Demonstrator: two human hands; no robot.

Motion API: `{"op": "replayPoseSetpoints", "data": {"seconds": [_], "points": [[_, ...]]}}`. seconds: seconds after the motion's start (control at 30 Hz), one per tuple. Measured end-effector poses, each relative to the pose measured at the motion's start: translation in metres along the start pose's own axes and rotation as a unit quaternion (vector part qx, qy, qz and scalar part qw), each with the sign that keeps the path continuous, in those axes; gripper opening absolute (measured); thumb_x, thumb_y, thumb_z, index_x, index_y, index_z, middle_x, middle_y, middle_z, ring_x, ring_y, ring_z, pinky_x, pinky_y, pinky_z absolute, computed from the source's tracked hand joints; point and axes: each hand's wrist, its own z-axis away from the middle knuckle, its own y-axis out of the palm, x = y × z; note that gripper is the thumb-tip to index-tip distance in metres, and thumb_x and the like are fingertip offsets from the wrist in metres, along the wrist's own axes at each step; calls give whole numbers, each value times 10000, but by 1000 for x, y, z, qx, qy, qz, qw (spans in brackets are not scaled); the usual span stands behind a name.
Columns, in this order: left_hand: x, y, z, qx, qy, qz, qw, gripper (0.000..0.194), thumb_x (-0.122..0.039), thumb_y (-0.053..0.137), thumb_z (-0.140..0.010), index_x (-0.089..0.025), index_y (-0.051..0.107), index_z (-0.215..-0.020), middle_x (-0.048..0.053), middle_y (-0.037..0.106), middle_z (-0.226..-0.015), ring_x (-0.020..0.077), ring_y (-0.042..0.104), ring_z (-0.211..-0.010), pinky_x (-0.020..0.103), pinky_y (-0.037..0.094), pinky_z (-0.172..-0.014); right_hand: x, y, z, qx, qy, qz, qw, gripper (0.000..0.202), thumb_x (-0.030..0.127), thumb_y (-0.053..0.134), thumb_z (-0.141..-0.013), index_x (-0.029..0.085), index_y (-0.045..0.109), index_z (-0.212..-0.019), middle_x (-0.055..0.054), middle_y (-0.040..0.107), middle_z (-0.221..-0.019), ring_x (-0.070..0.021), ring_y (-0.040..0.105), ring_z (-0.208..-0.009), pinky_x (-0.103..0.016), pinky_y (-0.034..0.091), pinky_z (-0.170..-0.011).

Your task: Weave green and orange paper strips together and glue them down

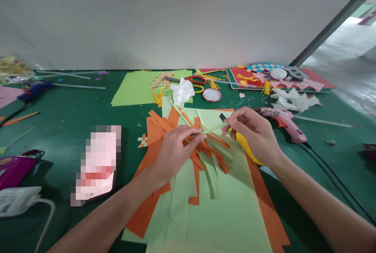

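Strip handling in hand, by the look of it: pale green strip (216,128) held out between left hand (176,147) and right hand (254,135), over the loose orange strips (198,163) and pale green sheets (223,214) mid-surface (70,116). Each grip closed, thumb and fingers pinching the strip, left end and right end. Next move calls for light, even fingertip pressure; thin paper likely creases easily. Yellow tool (245,147), partly hidden, just beside right hand; pink glue gun (286,121) farther right.

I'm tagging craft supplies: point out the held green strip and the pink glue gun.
Held green strip (216,128), head view: its exposed middle.
Pink glue gun (290,125), head view: its upper handle.
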Motion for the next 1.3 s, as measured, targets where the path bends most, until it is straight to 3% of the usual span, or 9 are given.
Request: {"op": "replayPoseSetpoints", "data": {"seconds": [0.33,0.57,0.83,1.3], "points": [[-7,-2,-3,17,-73,95,993,220,-281,573,-926,-233,706,-757,-69,744,-769,103,670,-742,195,464,-662,2,0,-3,-23,10,-17,1000,93,272,606,-898,207,581,-837,7,675,-649,-109,611,-592,-199,456,-502],[-8,-2,-3,15,-70,107,992,230,-262,580,-917,-227,705,-727,-57,748,-756,111,678,-747,198,479,-701,3,1,-2,34,66,-31,997,183,315,660,-859,201,626,-998,6,680,-649,-110,605,-560,-204,468,-490],[-9,-2,-3,16,-82,103,991,223,-291,589,-907,-234,705,-726,-57,747,-764,120,680,-764,211,477,-692,5,0,-2,23,52,-8,998,135,279,689,-836,176,649,-759,15,662,-595,-80,585,-508,-182,445,-479],[-6,-3,-3,-34,-107,89,990,298,-433,557,-911,-214,670,-743,-22,731,-742,157,657,-741,243,448,-632,8,-1,-3,-3,57,22,998,238,341,664,-849,169,673,-684,-23,687,-641,-104,600,-516,-223,431,-470]]}}
